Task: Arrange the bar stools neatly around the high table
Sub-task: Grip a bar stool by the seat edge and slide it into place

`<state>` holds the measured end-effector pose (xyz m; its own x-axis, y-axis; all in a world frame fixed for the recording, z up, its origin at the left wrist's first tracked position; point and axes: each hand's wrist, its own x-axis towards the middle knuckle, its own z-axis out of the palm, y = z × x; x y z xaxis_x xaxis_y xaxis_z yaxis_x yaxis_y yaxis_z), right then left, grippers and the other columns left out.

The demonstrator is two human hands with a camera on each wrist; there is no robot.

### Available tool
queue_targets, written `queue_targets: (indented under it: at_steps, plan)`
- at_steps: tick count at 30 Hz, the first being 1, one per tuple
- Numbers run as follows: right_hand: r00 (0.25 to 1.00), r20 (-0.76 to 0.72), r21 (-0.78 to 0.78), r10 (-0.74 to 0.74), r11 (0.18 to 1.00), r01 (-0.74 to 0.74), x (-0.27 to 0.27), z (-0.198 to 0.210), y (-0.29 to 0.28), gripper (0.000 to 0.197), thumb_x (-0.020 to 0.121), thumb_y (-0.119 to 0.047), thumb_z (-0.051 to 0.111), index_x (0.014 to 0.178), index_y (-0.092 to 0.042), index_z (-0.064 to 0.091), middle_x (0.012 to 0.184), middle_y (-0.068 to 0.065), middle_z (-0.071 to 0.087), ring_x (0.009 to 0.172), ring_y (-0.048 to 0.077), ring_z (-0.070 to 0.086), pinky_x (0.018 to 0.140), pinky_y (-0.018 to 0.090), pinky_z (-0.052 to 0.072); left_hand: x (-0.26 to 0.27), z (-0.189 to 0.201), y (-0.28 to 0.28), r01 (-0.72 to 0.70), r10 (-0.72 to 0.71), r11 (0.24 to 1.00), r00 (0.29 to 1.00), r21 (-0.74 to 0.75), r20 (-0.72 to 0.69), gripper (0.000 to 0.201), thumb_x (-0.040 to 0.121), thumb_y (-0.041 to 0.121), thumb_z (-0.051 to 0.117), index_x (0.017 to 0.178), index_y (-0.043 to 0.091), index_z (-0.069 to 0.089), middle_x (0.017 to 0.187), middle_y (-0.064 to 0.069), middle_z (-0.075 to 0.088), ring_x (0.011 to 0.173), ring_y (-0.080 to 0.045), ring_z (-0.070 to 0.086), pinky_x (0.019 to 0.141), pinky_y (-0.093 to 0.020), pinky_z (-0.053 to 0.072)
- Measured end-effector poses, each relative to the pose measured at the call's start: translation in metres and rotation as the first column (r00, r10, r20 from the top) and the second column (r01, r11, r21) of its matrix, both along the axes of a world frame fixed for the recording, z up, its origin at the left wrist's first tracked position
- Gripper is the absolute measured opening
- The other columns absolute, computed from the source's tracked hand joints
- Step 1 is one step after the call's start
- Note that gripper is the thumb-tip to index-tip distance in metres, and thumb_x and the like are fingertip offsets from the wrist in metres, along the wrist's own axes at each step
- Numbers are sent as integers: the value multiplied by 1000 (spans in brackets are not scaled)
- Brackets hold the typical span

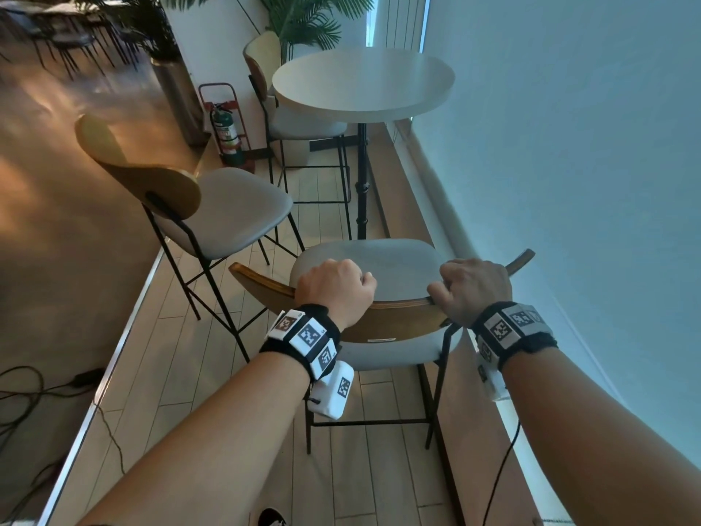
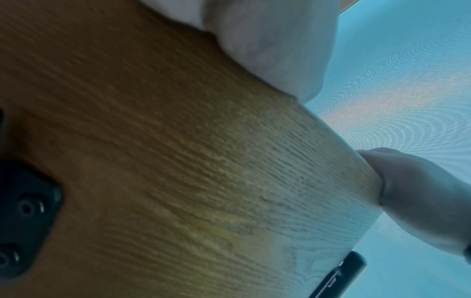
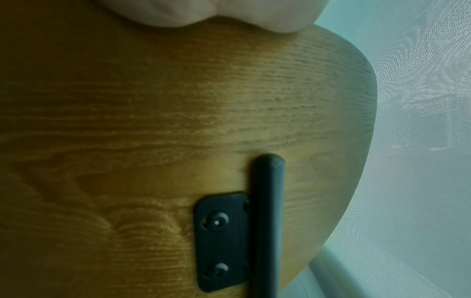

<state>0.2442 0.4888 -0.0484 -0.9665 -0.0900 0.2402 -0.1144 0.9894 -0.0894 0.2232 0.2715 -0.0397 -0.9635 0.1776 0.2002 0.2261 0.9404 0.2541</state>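
While both fists curl over backrest top edge, left hand (image 1: 333, 288) and right hand (image 1: 472, 288) grip near stool (image 1: 383, 298), short of round surface (image 1: 362, 79). Rigid steel frame, likely top-heavy; backrest rim likely best hold. Two more stools (image 1: 227, 214) stand beyond.

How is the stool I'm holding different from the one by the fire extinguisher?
The near stool has both hands, left hand and right hand, gripping its backrest; the left stool stands untouched. The near stool faces the high table squarely; the left stool is angled. Both have grey seats, wooden backrests and black frames.
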Motion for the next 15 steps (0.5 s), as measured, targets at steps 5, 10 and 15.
queue_targets:
  at_steps: [5,10,15]
  plan:
    - [1000,11,-10,-2,1000,2,-4,0,2,42,77,-42,36,50,-10,44,49,-1,42,45,25,47,50,32,44,-3,-1,2,6,-6,1000,1000,-5,0,55,95,43,48,48,16,45,48,3,44,44,-13,40,48,-22,25]
    - [1000,-5,-5,-12,1000,12,-8,-3,5,42,78,-42,36,51,-11,44,51,-1,44,47,25,48,50,31,44,-7,-7,2,28,-28,999,999,-17,-15,53,96,43,47,49,17,47,48,3,45,47,-16,45,49,-23,28]
    - [984,-168,-74,-63,996,51,-8,-16,6,38,89,-51,41,91,-18,59,113,6,58,103,25,55,92,38,37,6,-5,-11,236,-213,969,949,78,-232,27,93,38,52,74,19,56,72,3,53,68,-16,51,57,-24,35]
